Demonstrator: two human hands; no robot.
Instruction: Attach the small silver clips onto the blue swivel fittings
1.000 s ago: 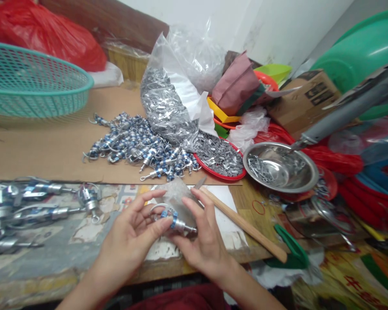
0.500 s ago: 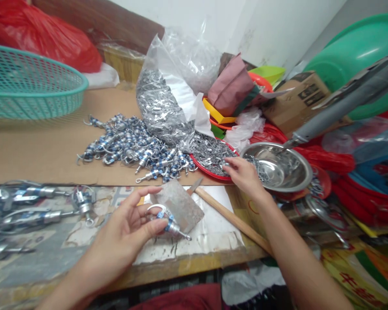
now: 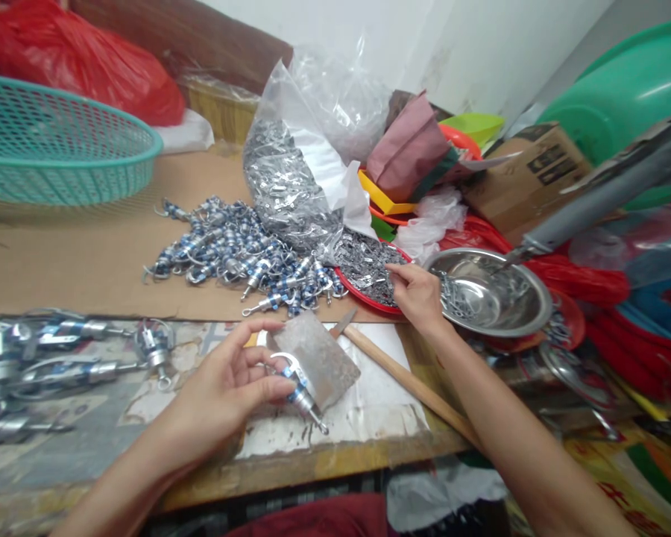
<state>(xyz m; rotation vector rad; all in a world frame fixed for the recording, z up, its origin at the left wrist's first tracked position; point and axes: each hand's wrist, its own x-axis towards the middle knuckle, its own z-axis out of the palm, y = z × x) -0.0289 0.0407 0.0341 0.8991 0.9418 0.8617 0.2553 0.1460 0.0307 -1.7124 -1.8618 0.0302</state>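
Observation:
Between the thumb and fingers of my left hand (image 3: 240,377) is a blue-and-silver metal fitting (image 3: 299,391) with a curved wire and a pin that points down to the right. It hangs over a grey metal block (image 3: 321,358) on white paper. My right hand (image 3: 417,294) is at the right rim of a red tray (image 3: 372,302) full of small grey metal clips (image 3: 363,261). Its thumb and index finger are pinched together over the clips; anything between them is too small to make out.
A wooden-handled tool (image 3: 408,380) lies right of the block. Many similar fittings (image 3: 218,239) are heaped on cardboard, with more at the left (image 3: 78,369). A steel bowl (image 3: 489,298) stands right of the tray, below a grey bar (image 3: 598,198). A teal basket (image 3: 61,179) sits back left.
The fingers of my right hand have closed from a looser spread into a pinch over the clips. The fitting in my left hand has tilted more downward. The view has shifted slightly.

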